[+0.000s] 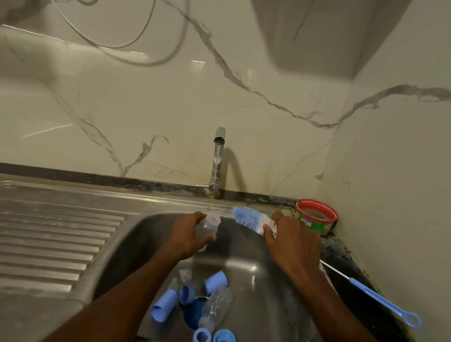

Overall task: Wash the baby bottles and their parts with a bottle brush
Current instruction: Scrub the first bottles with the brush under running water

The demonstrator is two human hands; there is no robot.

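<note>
My left hand (185, 236) grips a clear baby bottle (208, 226) over the steel sink (128, 247), its open neck pointing up and right. My right hand (292, 244) holds a blue and white bottle brush (251, 219) by its base, with the bristle head just right of the bottle's mouth and outside it. On the sink floor lie a second clear bottle (216, 306), blue caps (164, 305) and blue collar rings (201, 338), plus clear teats (184, 276).
A thin stream of water runs from the tap (216, 158) at the back of the sink. A small nipple brush with a blue handle (382, 302) lies on the dark counter at the right. A red-rimmed tub (316, 216) stands in the corner. A ribbed drainboard (29, 234) lies left.
</note>
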